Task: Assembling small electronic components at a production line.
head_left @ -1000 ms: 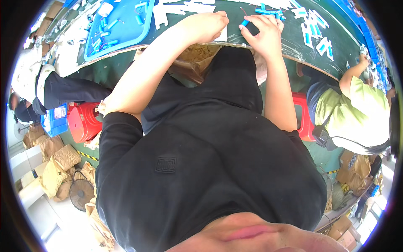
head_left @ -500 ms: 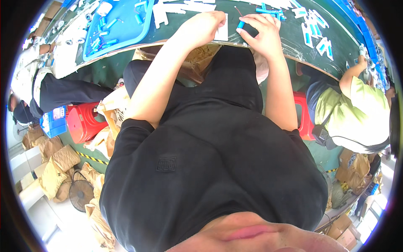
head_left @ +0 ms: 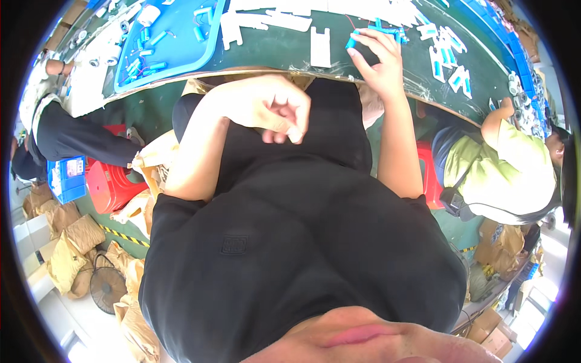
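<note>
My right hand, at the table's near side, pinches a small blue cylindrical battery with a thin red wire. My left hand is in the air over my lap, fingers curled and thumb tip close to the index finger; whether anything small is between them I cannot make out. Between the hands, a flat white strip with a notched far end lies on the green table. Just beyond my right hand is a small pile of blue batteries.
A blue tray at the left holds wired blue batteries. White pieces lie along the back; several white pieces with batteries lie to the right. People sit at both sides, one in a light green shirt. Red stools stand below.
My left hand has left the white strip and come back toward my body, over my lap. The strip now lies uncovered. My right hand still holds the battery, nearly in place.
</note>
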Tool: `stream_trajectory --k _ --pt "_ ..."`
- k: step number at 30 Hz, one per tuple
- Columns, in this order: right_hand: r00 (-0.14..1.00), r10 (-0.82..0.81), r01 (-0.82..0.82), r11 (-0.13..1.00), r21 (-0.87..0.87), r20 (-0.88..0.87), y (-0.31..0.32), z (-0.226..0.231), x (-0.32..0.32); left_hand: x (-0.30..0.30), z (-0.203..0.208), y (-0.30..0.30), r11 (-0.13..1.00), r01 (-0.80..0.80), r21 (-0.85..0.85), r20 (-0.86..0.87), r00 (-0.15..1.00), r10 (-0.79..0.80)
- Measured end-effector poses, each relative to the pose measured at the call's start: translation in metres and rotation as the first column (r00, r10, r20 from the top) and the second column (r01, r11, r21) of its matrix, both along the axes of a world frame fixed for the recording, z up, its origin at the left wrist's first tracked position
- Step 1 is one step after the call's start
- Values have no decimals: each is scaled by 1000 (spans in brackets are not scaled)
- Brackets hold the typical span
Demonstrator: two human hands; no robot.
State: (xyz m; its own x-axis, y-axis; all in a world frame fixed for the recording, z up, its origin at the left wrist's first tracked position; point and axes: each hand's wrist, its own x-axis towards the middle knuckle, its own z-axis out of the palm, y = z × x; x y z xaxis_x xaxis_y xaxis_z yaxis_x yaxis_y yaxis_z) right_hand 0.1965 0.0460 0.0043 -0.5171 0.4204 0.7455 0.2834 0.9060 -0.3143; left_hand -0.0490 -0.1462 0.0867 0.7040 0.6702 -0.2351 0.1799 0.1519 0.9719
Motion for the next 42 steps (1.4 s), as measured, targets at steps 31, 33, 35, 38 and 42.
stream_trajectory --k 31,33,35,38,42 --pt "938 325 -280 915 -290 121 -23 4 -35 -76 -283 61 620 -410 669 -461 425 779" --pt "937 323 -273 916 -295 136 -25 5 -34 -75 -281 59 652 -423 629 -504 417 756" --pt "935 323 -273 919 -285 144 -27 5 -32 -75 -281 57 662 -345 665 -524 416 743" --pt "945 303 -260 925 -277 123 -27 2 -30 -73 -278 58 761 -326 560 -647 401 648" --pt "976 216 -207 957 -201 21 -31 4 -22 -77 -280 55 755 -274 596 -647 393 654"
